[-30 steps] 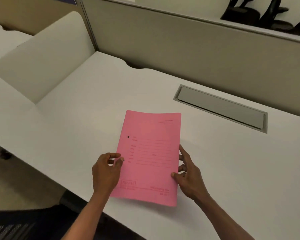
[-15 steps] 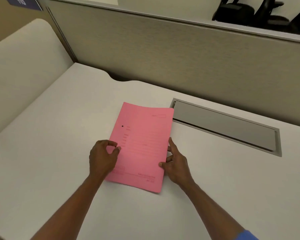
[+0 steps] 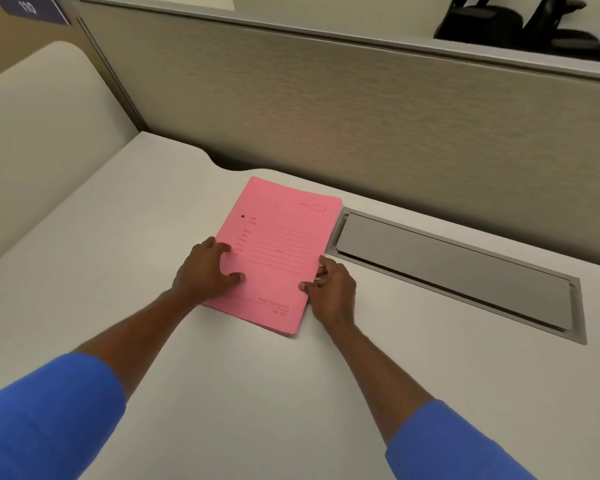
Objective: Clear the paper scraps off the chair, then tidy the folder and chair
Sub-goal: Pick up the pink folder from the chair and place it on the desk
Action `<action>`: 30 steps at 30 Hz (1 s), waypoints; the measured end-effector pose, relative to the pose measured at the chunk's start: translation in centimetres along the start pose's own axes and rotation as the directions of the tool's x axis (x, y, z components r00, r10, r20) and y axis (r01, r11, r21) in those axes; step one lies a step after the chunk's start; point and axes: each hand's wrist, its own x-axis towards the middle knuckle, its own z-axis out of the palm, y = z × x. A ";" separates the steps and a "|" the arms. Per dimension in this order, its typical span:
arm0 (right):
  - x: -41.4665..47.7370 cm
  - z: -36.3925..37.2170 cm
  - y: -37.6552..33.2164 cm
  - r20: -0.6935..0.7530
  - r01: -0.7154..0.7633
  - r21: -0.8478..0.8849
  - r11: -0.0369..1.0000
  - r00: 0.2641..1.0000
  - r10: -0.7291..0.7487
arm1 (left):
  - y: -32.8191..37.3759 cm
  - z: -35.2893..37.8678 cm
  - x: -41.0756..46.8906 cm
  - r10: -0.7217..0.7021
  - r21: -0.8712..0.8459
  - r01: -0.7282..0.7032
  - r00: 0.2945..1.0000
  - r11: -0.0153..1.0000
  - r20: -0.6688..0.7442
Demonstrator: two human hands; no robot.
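A pink folder (image 3: 281, 244) lies flat and closed on the white desk (image 3: 222, 393), its far corner close to the back partition. My left hand (image 3: 205, 271) rests on the folder's left edge, fingers spread on the cover. My right hand (image 3: 333, 289) pinches the right edge, thumb on top and fingers curled at the side. Both sleeves are blue. No chair seat and no paper scraps are in view.
A grey cable hatch (image 3: 447, 271) is set into the desk just right of the folder. A beige partition (image 3: 361, 116) closes the back and a cream side divider (image 3: 42, 140) the left. Black office chairs (image 3: 520, 22) stand beyond the partition.
Both hands have slid the folder away from me, toward the back partition and next to the hatch. My left fingers have spread flat onto the cover.
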 end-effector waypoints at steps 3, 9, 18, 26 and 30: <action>0.9 0.5 -0.2 -0.021 0.020 -0.066 0.998 1.000 -0.021 | -0.1 0.6 0.9 0.020 0.055 -0.020 1.000 0.998 0.011; 1.8 0.8 -0.7 -0.011 0.050 -0.215 0.975 0.999 -0.053 | 0.9 1.0 2.4 0.023 0.136 -0.025 1.000 0.990 0.014; 2.9 1.1 -0.7 -0.035 0.055 -0.237 0.970 0.997 -0.066 | 2.1 0.4 4.7 0.040 0.177 -0.044 0.999 0.983 0.025; 3.4 1.7 0.0 -0.049 0.056 -0.256 0.965 0.996 -0.071 | 1.9 0.7 5.3 0.061 0.159 -0.059 0.998 0.985 -0.009; 3.7 1.9 0.6 -0.059 0.071 -0.251 0.965 0.994 -0.089 | 1.7 0.6 5.4 0.062 0.148 -0.059 0.998 0.987 -0.013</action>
